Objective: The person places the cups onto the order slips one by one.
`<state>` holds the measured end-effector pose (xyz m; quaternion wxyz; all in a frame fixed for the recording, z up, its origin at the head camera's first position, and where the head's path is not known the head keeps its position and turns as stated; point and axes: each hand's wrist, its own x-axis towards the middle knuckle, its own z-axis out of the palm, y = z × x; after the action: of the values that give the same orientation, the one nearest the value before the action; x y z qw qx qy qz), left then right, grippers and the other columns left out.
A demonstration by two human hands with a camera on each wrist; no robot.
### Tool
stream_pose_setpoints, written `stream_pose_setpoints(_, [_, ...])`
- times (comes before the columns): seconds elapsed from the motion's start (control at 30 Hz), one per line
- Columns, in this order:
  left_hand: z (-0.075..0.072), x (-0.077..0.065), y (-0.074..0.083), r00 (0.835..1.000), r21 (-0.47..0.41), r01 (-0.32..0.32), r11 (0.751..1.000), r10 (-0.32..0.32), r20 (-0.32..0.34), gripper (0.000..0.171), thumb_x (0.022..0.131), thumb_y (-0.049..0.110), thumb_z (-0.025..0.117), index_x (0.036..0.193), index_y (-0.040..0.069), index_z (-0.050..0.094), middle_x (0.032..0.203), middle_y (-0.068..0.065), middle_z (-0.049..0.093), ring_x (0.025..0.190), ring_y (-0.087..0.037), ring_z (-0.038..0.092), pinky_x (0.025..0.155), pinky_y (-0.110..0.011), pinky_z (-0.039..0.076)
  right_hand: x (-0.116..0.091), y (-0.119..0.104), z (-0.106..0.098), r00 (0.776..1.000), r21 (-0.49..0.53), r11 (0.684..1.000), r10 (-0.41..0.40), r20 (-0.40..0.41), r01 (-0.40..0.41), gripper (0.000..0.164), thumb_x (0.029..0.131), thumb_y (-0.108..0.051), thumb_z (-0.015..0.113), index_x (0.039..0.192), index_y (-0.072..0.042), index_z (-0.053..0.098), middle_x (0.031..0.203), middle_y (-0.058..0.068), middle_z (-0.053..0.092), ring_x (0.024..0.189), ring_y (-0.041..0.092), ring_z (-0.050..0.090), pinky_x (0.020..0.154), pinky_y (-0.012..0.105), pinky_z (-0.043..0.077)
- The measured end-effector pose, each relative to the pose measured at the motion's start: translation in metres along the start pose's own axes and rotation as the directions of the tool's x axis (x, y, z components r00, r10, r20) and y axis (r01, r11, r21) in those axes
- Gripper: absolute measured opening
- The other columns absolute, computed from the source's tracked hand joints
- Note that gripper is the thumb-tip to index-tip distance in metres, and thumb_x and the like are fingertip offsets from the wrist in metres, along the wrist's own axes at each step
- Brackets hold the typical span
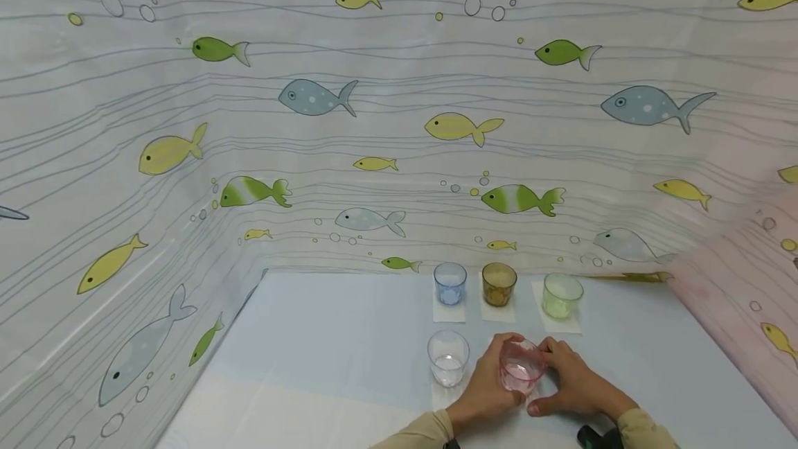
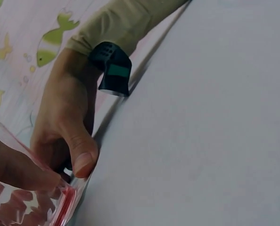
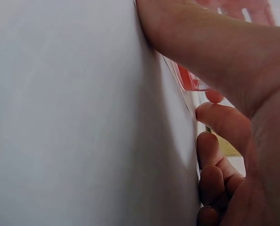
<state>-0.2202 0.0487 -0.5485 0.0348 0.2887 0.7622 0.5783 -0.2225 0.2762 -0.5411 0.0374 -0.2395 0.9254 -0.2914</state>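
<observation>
My left hand point(image 1: 488, 388) grips a clear pink glass point(image 1: 522, 368) from its left side, thumb low in front and fingers round the back. In the left wrist view the thumb lies along the wall of the pink glass point(image 2: 64, 207). My right hand point(image 1: 575, 381) rests on the table just right of the glass, thumb and fingers spread apart with fingertips close to it. Seen from the right wrist, the fingers point(image 3: 222, 120) are loosely bent against the tabletop beside the glass's red base. White paper shows under the glass.
A clear glass point(image 1: 448, 359) stands left of my hands on white paper. Behind are a blue glass point(image 1: 450, 284), an amber glass point(image 1: 499, 285) and a green glass point(image 1: 562, 296), each on a white paper piece. A fish-patterned curtain point(image 1: 405, 192) encloses the white table point(image 1: 312, 366).
</observation>
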Motion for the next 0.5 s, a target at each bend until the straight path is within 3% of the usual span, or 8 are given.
stream_pose_setpoints(0.3, [0.0043,-0.0002,-0.0050,0.998,0.006,-0.017,1.000,0.017,-0.060,0.088,0.063,-0.010,0.075,0.144,0.013,0.049,0.137,-0.008,0.068,0.123,-0.012,0.064,0.107,-0.025,0.051,0.0012,-0.0005,-0.0009,0.999,0.008,1.000,-0.029,-0.015,0.029,0.068,0.069,-0.060,0.095,0.123,-0.024,0.074,0.112,-0.011,0.049,0.104,0.003,0.040,0.085,0.027,0.040])
stream_pose_setpoints(0.5, [0.0042,-0.0010,-0.0052,0.998,0.006,0.000,1.000,0.001,-0.066,0.091,0.063,-0.008,0.077,0.147,0.010,0.047,0.136,-0.012,0.069,0.122,-0.010,0.064,0.106,-0.024,0.051,0.0008,-0.0001,0.0000,1.000,0.003,1.000,-0.017,-0.018,0.017,0.067,0.069,-0.059,0.095,0.122,-0.024,0.074,0.112,-0.011,0.050,0.106,0.006,0.042,0.087,0.029,0.041])
